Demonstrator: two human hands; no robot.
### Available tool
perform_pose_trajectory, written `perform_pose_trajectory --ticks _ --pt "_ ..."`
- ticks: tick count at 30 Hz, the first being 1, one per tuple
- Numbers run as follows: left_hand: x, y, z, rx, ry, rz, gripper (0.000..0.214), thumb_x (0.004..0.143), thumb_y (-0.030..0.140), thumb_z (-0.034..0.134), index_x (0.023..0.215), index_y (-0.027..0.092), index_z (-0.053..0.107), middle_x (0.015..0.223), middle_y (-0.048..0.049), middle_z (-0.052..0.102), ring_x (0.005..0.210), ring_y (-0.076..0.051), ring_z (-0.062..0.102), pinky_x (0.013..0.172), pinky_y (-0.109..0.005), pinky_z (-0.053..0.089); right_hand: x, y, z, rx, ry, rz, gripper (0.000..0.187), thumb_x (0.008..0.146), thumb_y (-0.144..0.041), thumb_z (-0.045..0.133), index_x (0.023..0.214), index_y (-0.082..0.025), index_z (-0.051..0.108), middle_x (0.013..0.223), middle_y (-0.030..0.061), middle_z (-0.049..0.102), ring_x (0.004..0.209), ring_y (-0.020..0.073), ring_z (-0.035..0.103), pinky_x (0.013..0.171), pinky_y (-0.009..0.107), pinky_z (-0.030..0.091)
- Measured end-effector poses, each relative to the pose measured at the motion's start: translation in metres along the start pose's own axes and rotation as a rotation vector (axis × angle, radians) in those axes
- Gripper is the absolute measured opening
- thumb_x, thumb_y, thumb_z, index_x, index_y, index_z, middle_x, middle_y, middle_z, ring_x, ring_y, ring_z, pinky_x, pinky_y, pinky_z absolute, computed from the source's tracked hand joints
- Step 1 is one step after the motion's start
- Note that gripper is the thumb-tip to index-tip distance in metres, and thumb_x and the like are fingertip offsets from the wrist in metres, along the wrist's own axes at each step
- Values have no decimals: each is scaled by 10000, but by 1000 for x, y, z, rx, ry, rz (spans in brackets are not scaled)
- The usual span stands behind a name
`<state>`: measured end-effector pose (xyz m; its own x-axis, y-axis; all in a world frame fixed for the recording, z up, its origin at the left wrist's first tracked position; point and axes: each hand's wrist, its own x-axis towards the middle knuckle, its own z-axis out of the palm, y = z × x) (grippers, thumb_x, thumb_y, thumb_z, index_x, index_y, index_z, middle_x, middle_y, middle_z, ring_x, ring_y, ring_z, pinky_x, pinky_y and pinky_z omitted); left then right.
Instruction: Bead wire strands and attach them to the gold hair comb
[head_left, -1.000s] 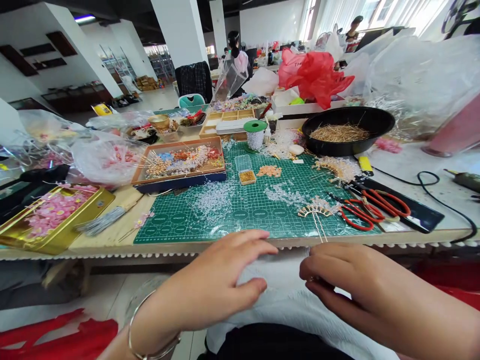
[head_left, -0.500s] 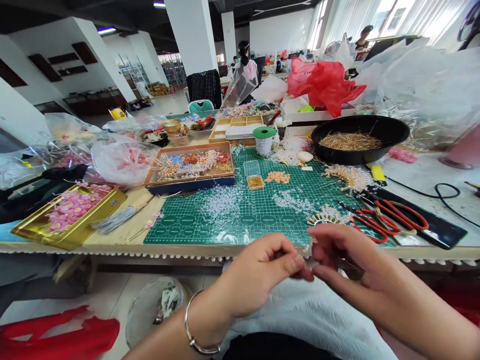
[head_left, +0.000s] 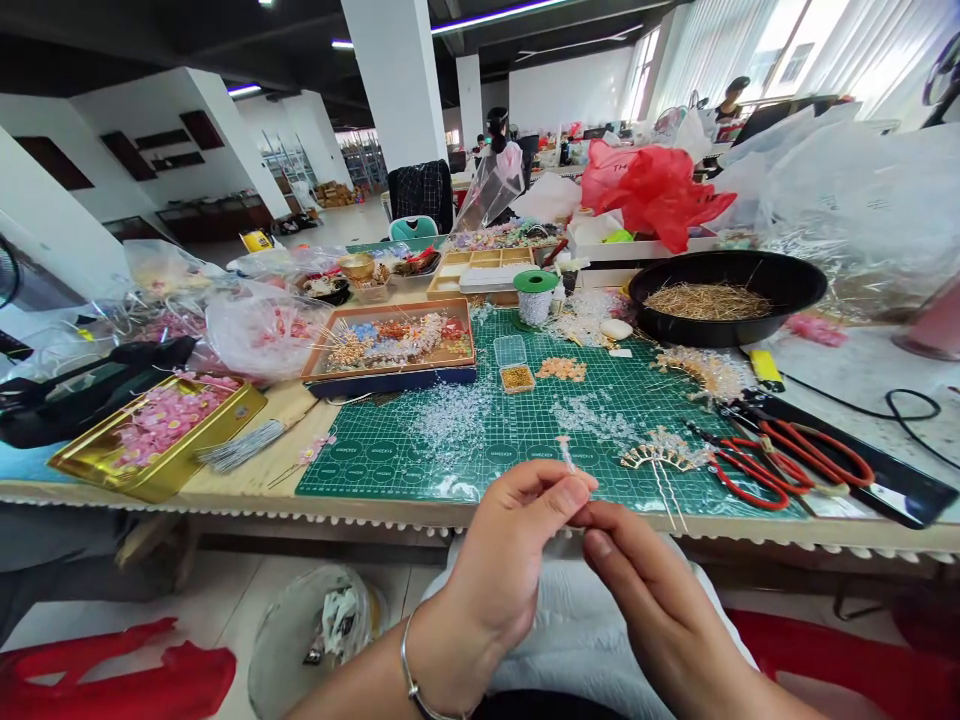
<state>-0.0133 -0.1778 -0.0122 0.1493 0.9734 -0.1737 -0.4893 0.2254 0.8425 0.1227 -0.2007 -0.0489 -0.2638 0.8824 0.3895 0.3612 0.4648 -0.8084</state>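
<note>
Far L of our fingers: gold tin (head_left: 172, 478) w/ pink flowers. Our L hand (head_left: 502, 570) pinches beaded wire (head_left: 564, 452) btwn thumb & index, wire upright. R hand (head_left: 652, 610) just below, fingers nearly closed, hold unclear. Just R of fingers: gold hairpin (head_left: 664, 455) on green mat (head_left: 360, 470); red pliers (head_left: 784, 470) further R.

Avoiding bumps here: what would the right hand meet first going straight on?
Probably the left hand's fingertips, which pinch a thin stem; the right hand points up and left toward them, though depth is unclear.
</note>
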Motion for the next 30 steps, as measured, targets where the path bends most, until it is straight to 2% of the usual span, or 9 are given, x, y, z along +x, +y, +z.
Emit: perform_pose_trajectory --ticks 2,5,9,13,17,20,25,28,30 --pt "-1 2 0 -20 -10 -22 83 759 275 800 773 196 780 781 -11 674 753 -110 567 775 -246 423 -4 7 -1 -66 6 -68 254 1040 -200 414 1232 -311 539 1014 28 710 909 163 704 803 257 587" --pt "-2 4 0 -23 -28 -31 89 743 251 808 727 173 768 776 -20 691 754 -116 574 781 -252 426 -11 17 -2 -165 -29 -159 339 995 -134 425 1254 -309 554 819 11 700 702 178 701 640 257 580" --pt "-2 2 -2 -41 -26 -19 92 752 246 802 717 170 765 743 -15 685 743 -114 565 786 -249 430 -17 24 -3 -256 -80 -219 372 942 -88 425 1247 -207 602 789 75 728 676 237 720 563 306 564" --pt "-3 -1 -3 -45 -28 -24 85 764 240 797 718 174 768 733 -9 682 751 -111 568 750 -228 431 -18 25 -3 -271 -139 -203 366 926 -96 427 1198 -149 665 756 107 740 616 247 707 538 332 562" --pt "2 5 -7 -40 -32 24 88 782 251 785 745 171 779 702 -8 683 646 -72 521 617 -183 387 -19 16 -3 -207 -184 -129 340 982 -157 413 1185 -201 682 797 82 756 728 231 741 624 303 602" --pt "10 17 -14 -95 -53 18 123 783 284 792 779 162 776 678 -9 669 588 -55 521 492 -158 310 -23 7 -8 -68 -210 36 292 1036 -288 451 1228 -293 671 949 41 768 807 184 741 687 243 600" --pt "21 30 -29 -211 -3 -27 130 792 243 793 831 124 760 724 -8 673 631 -56 611 490 -126 397 -21 0 -28 521 -432 548 305 1041 -457 460 1089 -296 714 797 9 705 806 190 666 789 310 551" --pt "26 30 -35 -266 39 -50 129 794 222 788 861 118 750 745 0 679 637 -56 629 497 -121 441 -15 1 -39 719 -519 661 317 1011 -487 517 964 -244 714 774 22 710 707 188 649 717 326 533" --pt "29 28 -38 -284 64 -52 136 788 216 791 871 120 743 744 8 676 633 -57 634 507 -124 466 -16 5 -43 660 -430 667 344 1009 -507 504 981 -241 721 701 10 673 653 183 626 684 318 526"
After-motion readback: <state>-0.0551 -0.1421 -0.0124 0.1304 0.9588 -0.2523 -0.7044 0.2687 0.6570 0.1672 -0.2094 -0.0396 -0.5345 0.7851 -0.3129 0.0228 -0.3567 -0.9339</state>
